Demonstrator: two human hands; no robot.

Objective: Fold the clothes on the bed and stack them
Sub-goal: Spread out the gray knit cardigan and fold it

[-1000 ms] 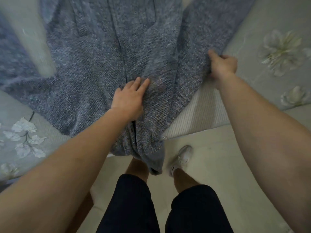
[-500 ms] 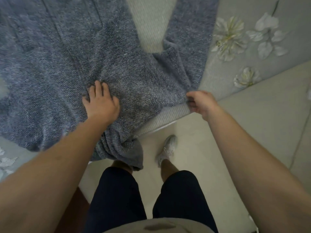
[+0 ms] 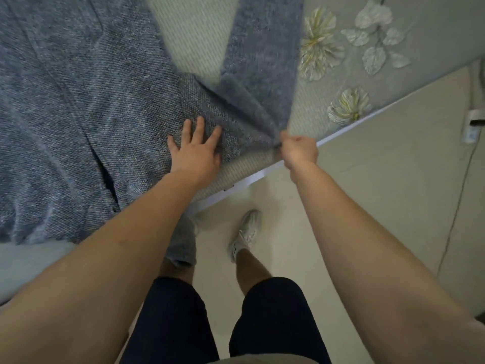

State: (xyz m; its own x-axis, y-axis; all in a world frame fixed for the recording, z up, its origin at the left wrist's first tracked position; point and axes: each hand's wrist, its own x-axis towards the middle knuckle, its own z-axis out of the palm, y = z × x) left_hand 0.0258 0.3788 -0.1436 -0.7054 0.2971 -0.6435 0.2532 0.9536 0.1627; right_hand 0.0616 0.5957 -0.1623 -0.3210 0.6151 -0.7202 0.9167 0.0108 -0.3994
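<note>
A large blue-grey knitted garment [image 3: 78, 114] lies spread over the bed, filling the upper left of the head view. One sleeve [image 3: 262, 48] runs away toward the top. My left hand [image 3: 195, 151] presses flat on the fabric near the bed's front edge, fingers spread. My right hand [image 3: 299, 151] grips the garment's corner in a fist at the edge of the bed and pulls it taut. A bit of the garment [image 3: 183, 243] hangs over the edge by my left leg.
The bed [image 3: 433, 30] wears a grey cover with white embroidered flowers, and a ribbed pale mat [image 3: 191, 35] lies under the garment. Pale tiled floor [image 3: 380, 193] spreads to the right. A cable and a small white device [image 3: 472, 127] sit at the far right. My legs stand below.
My right hand has drawn the garment's edge toward the front of the bed and now grips its corner. My left hand slid right across the fabric. The view has swung to the right.
</note>
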